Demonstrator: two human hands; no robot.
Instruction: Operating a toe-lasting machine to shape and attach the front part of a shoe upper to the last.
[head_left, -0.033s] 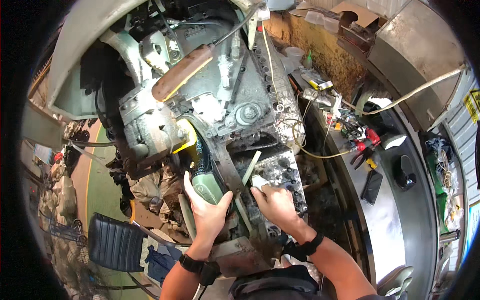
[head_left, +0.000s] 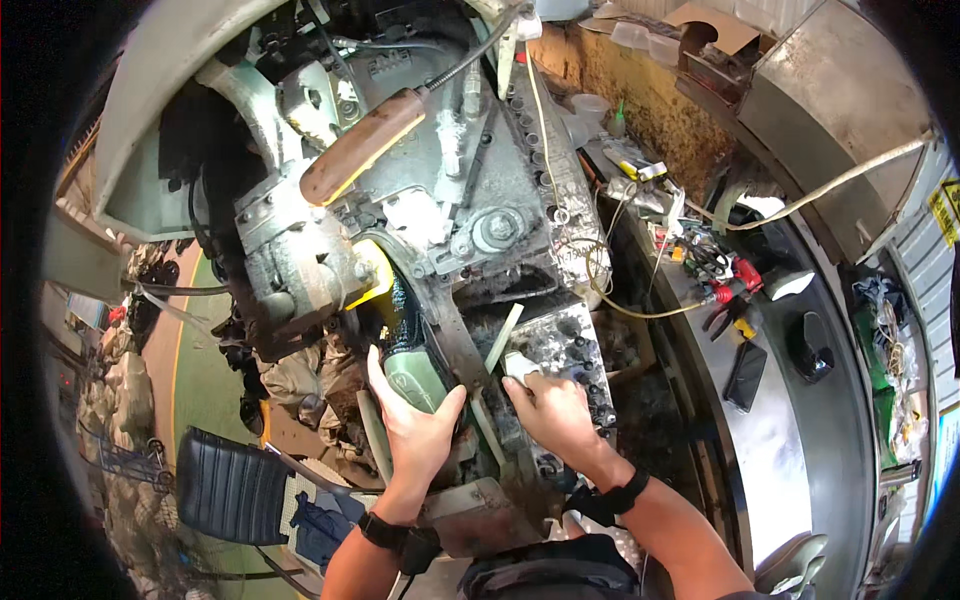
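My left hand (head_left: 415,435) spans the near end of a pale green, rounded piece shaped like a shoe heel or sole (head_left: 415,380), thumb on its right side and fingers along its left. Beyond the green surface lies a dark, glossy part (head_left: 403,310), next to a bright yellow piece (head_left: 372,275) under the machine head. Closed around a short, whitish knob or handle (head_left: 518,366) on the machine's metal top is my right hand (head_left: 553,408). A pale green bar (head_left: 505,336) slants up between the two hands. My lower left fingers are partly hidden.
A brown-cased lamp (head_left: 365,145) on a flexible neck hangs over the machine (head_left: 430,190). On the right, a curved bench (head_left: 765,460) holds a phone (head_left: 744,376), a red tool (head_left: 738,276) and a cable. At lower left stands a black chair (head_left: 232,487) near several bags.
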